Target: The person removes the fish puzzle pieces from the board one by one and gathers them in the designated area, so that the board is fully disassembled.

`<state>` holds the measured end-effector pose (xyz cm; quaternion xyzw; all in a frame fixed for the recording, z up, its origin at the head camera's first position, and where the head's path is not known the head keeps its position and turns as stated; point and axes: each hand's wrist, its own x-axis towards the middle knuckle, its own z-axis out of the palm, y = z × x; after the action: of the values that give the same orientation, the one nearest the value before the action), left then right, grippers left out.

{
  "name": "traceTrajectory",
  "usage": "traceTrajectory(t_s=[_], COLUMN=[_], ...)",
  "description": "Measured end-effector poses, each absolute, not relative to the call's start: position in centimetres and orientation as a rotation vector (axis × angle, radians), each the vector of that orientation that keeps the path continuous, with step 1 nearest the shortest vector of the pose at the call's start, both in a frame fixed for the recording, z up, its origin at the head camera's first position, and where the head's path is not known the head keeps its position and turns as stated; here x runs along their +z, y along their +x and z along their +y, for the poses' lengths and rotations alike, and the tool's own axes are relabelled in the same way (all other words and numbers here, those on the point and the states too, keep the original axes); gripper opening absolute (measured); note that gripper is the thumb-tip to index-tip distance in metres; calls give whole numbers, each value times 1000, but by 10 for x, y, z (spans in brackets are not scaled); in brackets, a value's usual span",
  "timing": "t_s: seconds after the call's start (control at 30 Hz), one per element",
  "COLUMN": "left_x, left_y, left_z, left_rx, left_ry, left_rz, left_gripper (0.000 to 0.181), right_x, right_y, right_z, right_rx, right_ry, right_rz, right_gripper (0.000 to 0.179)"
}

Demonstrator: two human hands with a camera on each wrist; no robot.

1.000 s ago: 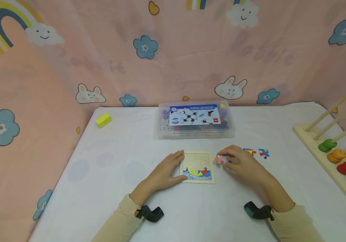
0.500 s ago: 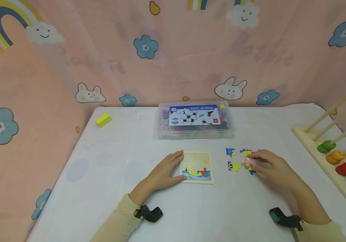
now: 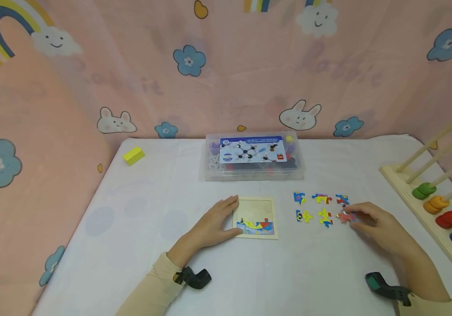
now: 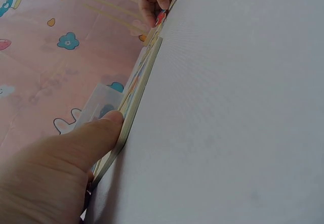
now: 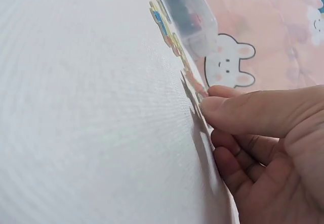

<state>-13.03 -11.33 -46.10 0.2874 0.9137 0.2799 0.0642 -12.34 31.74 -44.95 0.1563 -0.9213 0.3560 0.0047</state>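
A square wooden puzzle tray [image 3: 255, 198] lies on the white table, with its lower strip filled by colourful pieces. My left hand [image 3: 212, 224] rests along its left side, fingers extended; in the left wrist view the thumb [image 4: 104, 133] touches the tray's edge. To the right, my right hand [image 3: 384, 228] pinches a pink puzzle piece [image 3: 346, 216] between thumb and forefinger, low over the cloth. Several loose puzzle pieces [image 3: 322, 199] lie in two rows beside it. The right wrist view shows the pinched piece nearly edge-on, partly covered by the fingertips.
A clear plastic box [image 3: 253, 171] with a molecule label stands at the back. A yellow block [image 3: 133, 156] lies at the back left. On the right stands a wooden peg rack [image 3: 427, 215] with coloured rings. A pink patterned cloth [image 3: 226, 87] hangs behind.
My right hand has carried the pink puzzle piece rightward from beside the tray to the right end of the loose pieces' near row. My left hand has stayed on the tray.
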Motion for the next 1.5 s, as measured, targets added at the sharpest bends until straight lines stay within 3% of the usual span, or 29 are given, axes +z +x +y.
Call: traceTrajectory(t_s=[0.9,1.5], left_x=[-464,-457], left_y=[-131,-112], left_z=[-114,-117], left_rx=[813,745], left_ry=[872,903], left_rz=[2770,2725], left_gripper=[77,67], right_x=[-453,-429], right_y=[-123,-117], right_z=[319,270], right_rx=[1155,1179], right_ry=[436,490], right_rz=[-2880,-2864], right_gripper=[32,33])
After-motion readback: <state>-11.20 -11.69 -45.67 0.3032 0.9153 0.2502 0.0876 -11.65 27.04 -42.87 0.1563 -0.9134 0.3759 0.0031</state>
